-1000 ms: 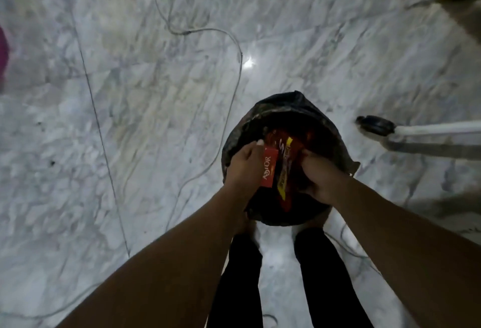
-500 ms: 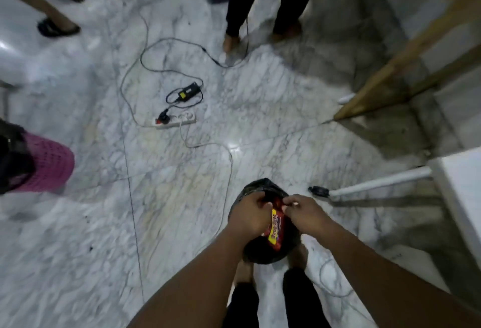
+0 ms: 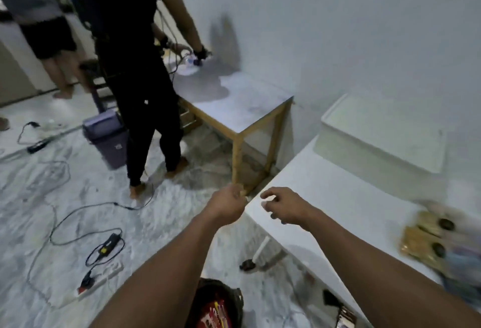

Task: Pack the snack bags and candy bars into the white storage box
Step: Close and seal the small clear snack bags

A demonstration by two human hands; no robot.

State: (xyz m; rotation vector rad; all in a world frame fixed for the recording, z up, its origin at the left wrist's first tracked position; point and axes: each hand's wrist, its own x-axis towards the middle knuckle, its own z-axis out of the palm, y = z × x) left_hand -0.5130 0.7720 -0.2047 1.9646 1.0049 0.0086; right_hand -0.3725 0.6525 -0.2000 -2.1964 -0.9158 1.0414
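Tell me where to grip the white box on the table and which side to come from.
Likely left hand and right hand at opposite ends of the white storage box, fingers hooked under its projecting top rim, coming from the open near side of the table: the wall stands close behind it, and its broad, flat top shows no handle.

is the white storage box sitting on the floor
No, the white storage box sits on top of the white table, at its far end.
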